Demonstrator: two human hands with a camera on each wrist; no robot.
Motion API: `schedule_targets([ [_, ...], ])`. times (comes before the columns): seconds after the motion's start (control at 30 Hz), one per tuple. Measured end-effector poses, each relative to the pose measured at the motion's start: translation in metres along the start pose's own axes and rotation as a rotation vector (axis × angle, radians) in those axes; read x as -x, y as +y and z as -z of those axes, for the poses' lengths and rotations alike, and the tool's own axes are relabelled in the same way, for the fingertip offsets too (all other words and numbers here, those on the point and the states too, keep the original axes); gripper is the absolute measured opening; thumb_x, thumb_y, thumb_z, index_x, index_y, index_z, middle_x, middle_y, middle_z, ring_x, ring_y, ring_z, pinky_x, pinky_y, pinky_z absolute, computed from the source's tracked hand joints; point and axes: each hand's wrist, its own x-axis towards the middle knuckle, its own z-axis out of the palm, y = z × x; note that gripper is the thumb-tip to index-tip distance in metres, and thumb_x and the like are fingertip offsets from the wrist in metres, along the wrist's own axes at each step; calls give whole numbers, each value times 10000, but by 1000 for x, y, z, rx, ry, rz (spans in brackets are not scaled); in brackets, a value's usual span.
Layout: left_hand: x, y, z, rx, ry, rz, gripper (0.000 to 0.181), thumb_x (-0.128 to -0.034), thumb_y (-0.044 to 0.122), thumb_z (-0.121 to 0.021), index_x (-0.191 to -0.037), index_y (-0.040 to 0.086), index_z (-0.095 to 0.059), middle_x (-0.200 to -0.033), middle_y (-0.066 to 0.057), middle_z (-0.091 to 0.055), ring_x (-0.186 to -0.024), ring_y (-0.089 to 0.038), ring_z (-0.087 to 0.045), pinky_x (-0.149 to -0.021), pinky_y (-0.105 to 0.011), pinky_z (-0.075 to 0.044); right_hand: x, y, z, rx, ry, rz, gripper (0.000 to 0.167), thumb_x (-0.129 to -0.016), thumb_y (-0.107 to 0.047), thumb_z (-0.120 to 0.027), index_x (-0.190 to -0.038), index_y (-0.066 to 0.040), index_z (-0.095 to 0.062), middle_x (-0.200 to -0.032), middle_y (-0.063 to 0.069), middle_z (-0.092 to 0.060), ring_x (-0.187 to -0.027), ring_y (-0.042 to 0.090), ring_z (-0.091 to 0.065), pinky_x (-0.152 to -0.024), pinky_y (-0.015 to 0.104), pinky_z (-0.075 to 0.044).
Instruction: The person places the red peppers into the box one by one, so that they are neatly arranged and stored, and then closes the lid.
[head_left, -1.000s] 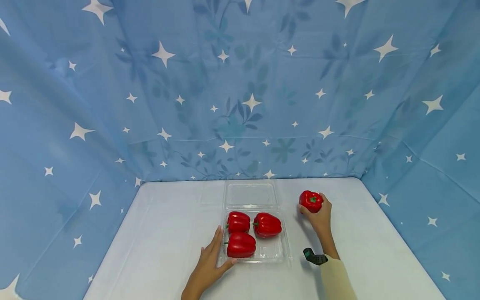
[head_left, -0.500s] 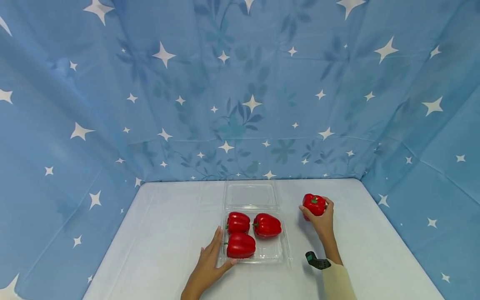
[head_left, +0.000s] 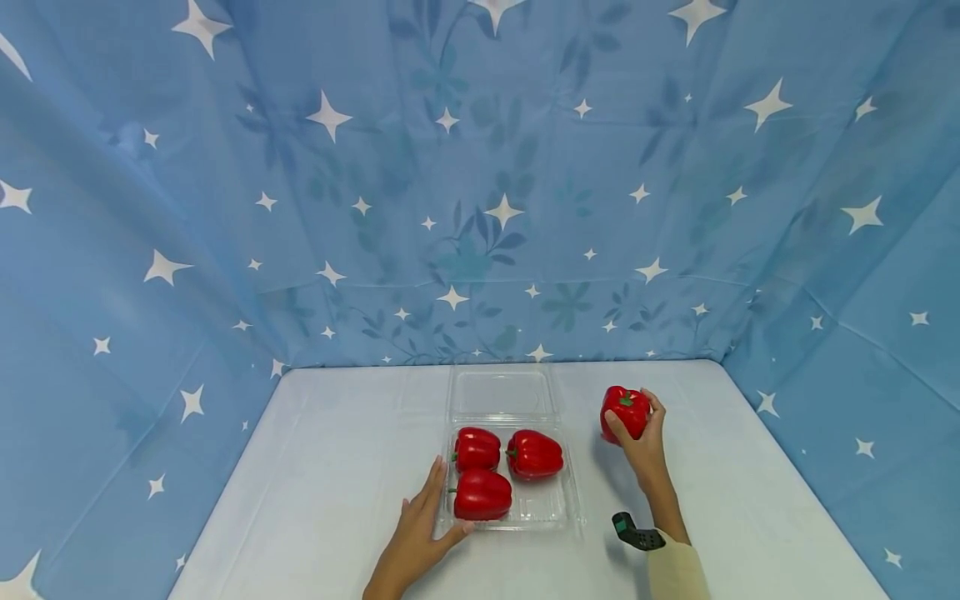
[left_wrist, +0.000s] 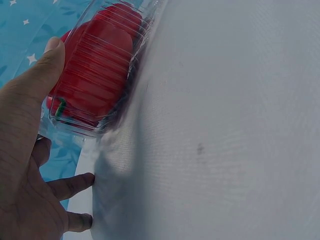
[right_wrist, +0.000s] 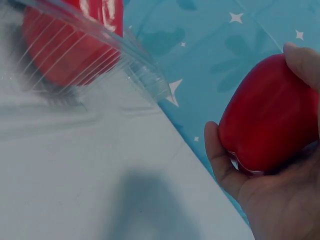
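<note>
In the head view a clear plastic clamshell box (head_left: 542, 502) stands on the table with its lid folded back. Three red bell peppers lie in it: a back-left pepper (head_left: 477, 450), a front-left pepper (head_left: 482, 497) and a right-hand pepper (head_left: 536, 457). My left hand (head_left: 417, 533) rests at the box's left front corner, thumb along the front and fingers stretched along the side. Right of the box, my right hand (head_left: 642, 442) grips another red bell pepper (head_left: 622, 408), its green stem facing up. The right wrist view shows that pepper (right_wrist: 272, 115) between thumb and fingers.
The open lid (head_left: 501, 393) lies flat behind the box, towards the rear table edge. A white table (head_left: 337, 467) carries everything. Blue star-patterned curtains (head_left: 480, 183) enclose the back and both sides. The right wrist bears a black band (head_left: 637, 533).
My right hand has come slightly nearer to me with its pepper, which has turned a little, showing more of its side. The left hand and the box stay in place.
</note>
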Motion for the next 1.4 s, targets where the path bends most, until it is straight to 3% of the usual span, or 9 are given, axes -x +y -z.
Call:
schedule_targets([
  [0.33,-1,0,-1,0,-2,6,1007,-797,713,-604,-1579,267,-154,-1628,-8,-221,-1447,-349,-337,-1044,-777,-192,14,-12,-1,-134,-69,73,850,-914,-80,-653,-1526,-221,-80,-1468,-26,-270,-1276,55,-296,-820,108,-514],
  [0.5,1,0,-1,-2,2,1,1000,-802,702,-610,-1579,270,-153,-1626,-7,-223,-1444,-353,-342,-1041,-780,-197,22,-19,-4,-259,-142,107,788,-934,-32,-591,-1513,-195,-82,-1375,-134,-307,-1258,57,-330,-845,146,-532],
  [0.77,0,1,0,-4,-2,-4,1005,-802,707,-606,-1579,248,-166,-1629,-10,-216,-1446,-352,-339,-1035,-786,-196,37,-32,-10,-336,-204,107,704,-947,-10,-530,-1483,-190,-112,-1350,-131,-332,-1240,68,-357,-862,158,-532],
  [0.9,0,0,0,-5,0,-10,999,-806,699,-609,-1578,240,-172,-1629,-10,-217,-1444,-354,-343,-1035,-786,-202,43,-32,-11,-289,-238,167,713,-928,-6,-558,-1495,-144,-147,-1365,-112,-369,-1236,63,-406,-868,174,-539],
  [1.0,0,0,0,-2,3,-14,994,-810,691,-613,-1578,238,-175,-1630,-10,-213,-1443,-357,-343,-1033,-788,-203,47,-32,-13,-178,-240,222,731,-908,-28,-606,-1505,-120,-196,-1362,-104,-422,-1221,37,-464,-861,184,-544],
  [1.17,0,0,0,1,4,-6,1003,-801,700,-614,-1578,246,-171,-1628,-6,-220,-1444,-352,-342,-1038,-784,-200,53,-32,-17,-73,-230,230,718,-877,-67,-686,-1475,-101,-290,-1336,-116,-478,-1197,-15,-508,-871,177,-534],
  [1.4,0,0,1,4,4,-14,999,-806,687,-619,-1578,233,-175,-1626,-11,-223,-1443,-356,-343,-1036,-788,-197,61,-31,-22,-9,-266,250,711,-830,-93,-759,-1433,-80,-382,-1399,96,-492,-1169,-62,-513,-873,253,-562],
])
